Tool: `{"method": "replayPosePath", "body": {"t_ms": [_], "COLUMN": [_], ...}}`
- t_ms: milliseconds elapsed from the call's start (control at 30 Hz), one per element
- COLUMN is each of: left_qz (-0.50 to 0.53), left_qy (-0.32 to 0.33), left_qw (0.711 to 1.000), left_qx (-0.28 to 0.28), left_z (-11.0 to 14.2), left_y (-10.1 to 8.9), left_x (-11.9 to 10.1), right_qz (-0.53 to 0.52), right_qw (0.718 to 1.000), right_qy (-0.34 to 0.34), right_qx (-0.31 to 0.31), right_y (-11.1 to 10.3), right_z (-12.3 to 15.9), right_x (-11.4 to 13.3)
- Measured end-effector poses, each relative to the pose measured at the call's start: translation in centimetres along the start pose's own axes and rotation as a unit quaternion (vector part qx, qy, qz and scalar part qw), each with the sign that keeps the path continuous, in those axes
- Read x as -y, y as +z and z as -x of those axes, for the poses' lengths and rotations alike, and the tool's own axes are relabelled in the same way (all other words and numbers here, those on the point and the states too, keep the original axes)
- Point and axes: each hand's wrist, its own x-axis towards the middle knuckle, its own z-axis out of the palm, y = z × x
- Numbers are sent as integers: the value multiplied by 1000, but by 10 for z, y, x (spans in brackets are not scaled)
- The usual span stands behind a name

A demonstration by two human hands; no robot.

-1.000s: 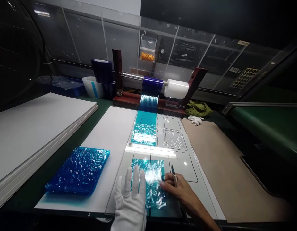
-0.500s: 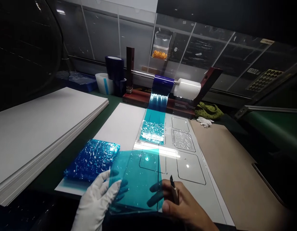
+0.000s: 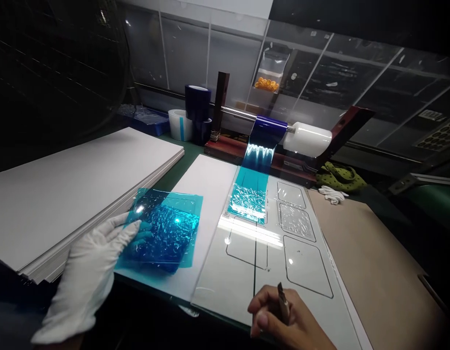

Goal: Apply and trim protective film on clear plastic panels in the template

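Observation:
My left hand (image 3: 88, 265), in a white glove, pinches the left edge of a clear blue film sheet (image 3: 186, 203). The sheet lies over or just above a crinkled blue stack of film (image 3: 166, 248), which shows through it; whether they touch I cannot tell. My bare right hand (image 3: 279, 316) is curled around a small cutter knife (image 3: 283, 302), its blade pointing up and away from me. That hand is over the front of a pale board (image 3: 228, 287) marked with black rounded outlines. A blue film strip (image 3: 252, 180) runs from a roll (image 3: 270, 125) onto this board.
A tall stack of white sheets (image 3: 137, 150) stands at left. Behind the board, a dark red stand (image 3: 225, 148) carries the blue roll and a white roll (image 3: 307, 138). Brown card (image 3: 374, 248), a green shoe (image 3: 339, 176) and a white cloth (image 3: 332, 194) are on the right.
My left hand has carried the blue film sheet left, from the board's front to over the blue stack. My right hand is off the sheet, still with the knife. The view has swung slightly left.

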Motion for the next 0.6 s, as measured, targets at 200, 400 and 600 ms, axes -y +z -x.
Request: {"method": "replayPosePath", "body": {"t_ms": [200,400,600], "left_qz": [-5,14,20], "left_qy": [-87,-97,-93], "left_qw": [995,990,986], "left_qx": [38,97,135], "left_z": [-18,-25,-37], "left_y": [-5,1,1], "left_x": [-10,-5,5], "right_qz": [41,17,-12], "right_qw": [999,1000,1000], "right_qy": [12,17,19], "right_qx": [22,19,-5], "right_y": [-4,1,1], "right_z": [-5,-4,-1], "right_x": [-9,-1,0]}}
